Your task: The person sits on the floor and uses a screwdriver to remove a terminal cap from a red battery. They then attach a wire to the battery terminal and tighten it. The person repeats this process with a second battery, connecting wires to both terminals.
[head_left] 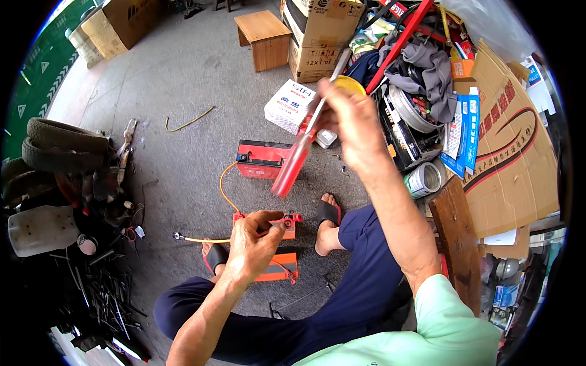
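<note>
My right hand (354, 122) is raised, fingers closed around the shaft of a screwdriver (294, 165); its clear red handle hangs down and is blurred by motion. My left hand (255, 241) rests over a small red battery (289, 229), thumb and fingertips pressed together at its top; what they pinch is too small to make out. Behind it stands a larger red battery (262, 168) with a black top. An orange cable (227, 192) runs from that battery's left terminal toward my left hand. A second cable (204, 240) ends in a metal terminal at the left. An orange battery (274, 271) lies nearest me.
A white box (289, 105) and a wooden stool (262, 35) stand farther back. Cluttered tools and cloths (421, 73), a can (423, 180) and flattened cardboard (513, 146) crowd the right. Tyres (61, 146) and metal scraps (104, 287) lie left; a loose yellow wire (189, 122) is on the floor.
</note>
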The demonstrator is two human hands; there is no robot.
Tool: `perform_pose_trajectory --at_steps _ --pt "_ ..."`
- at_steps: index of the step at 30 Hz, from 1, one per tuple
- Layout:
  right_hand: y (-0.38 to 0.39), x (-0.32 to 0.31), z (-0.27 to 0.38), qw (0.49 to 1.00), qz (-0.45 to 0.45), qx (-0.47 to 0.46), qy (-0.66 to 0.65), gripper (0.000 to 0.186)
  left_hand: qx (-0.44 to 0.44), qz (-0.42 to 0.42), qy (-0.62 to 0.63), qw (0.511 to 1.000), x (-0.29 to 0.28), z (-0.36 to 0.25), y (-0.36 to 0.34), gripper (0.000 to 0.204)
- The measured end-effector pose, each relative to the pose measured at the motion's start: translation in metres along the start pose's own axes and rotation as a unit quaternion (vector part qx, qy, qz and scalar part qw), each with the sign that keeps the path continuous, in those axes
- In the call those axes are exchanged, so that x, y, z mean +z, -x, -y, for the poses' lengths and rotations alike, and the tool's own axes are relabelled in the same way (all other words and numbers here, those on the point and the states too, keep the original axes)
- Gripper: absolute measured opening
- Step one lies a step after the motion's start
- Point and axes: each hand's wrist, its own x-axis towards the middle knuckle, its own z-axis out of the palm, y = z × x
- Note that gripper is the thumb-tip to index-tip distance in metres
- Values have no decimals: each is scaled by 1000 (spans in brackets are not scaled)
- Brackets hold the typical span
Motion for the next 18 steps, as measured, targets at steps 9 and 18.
perform_pose_trajectory --at_steps 9,18 --pt "32 -13 -38 889 154 431 -23 20 87 -176 127 972 -40 -10 -14 20" --pt "43 12 -20 895 298 327 62 49 95 -270 158 945 -61 -12 -15 21"
